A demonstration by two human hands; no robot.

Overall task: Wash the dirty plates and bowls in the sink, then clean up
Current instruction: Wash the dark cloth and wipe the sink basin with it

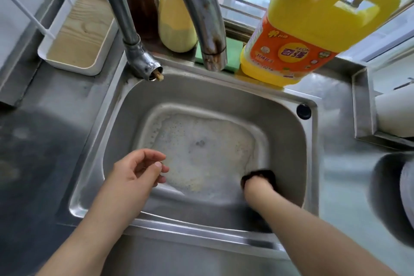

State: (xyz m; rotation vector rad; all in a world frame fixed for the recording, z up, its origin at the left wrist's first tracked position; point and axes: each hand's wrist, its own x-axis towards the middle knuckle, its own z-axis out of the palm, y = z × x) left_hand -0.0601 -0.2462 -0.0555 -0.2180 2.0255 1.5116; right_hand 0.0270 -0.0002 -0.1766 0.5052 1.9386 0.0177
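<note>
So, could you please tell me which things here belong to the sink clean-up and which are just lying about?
In use: sink, foamy water, dark scrubber in right hand, left hand.
Lying about: detergent jug, green sponge, white tray, two bottles.

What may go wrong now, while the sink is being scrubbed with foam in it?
The right hand presses a dark scrubber low on the sink wall, so foamy water may splash out. The yellow detergent bottle stands at the rim; it might tip in if bumped.
</note>
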